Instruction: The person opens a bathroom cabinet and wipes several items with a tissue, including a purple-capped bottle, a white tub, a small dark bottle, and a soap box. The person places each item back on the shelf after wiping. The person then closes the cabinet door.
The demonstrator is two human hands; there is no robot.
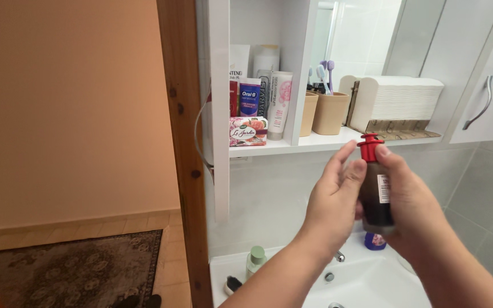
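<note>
At the lower left of the frame a patterned rug [69,274] lies on the floor, and a wooden door frame [186,148] runs top to bottom just right of it. Right of that, a white shelf [315,141] in the upper middle carries a flowered soap box [248,131], upright tubes [279,102], two beige cups [330,113] with toothbrushes, and a stack of folded paper towels [400,102]. Below, at the bottom middle, a small pale green bottle [255,259] stands on the rim of the white sink [372,285].

My left hand [332,205] rises in the middle right of the frame, its fingers [354,171] curved and pressed against the left side of a dark bottle [376,199], with the thumb tip up beside the bottle's red cap [369,147]. The bottle stands upright between my two hands, above the sink. My right hand [415,205] wraps the bottle from the right, its fingers closed around the body, with the thumb resting against the cap. A white cabinet door with a metal handle [483,102] sits at the upper right.
</note>
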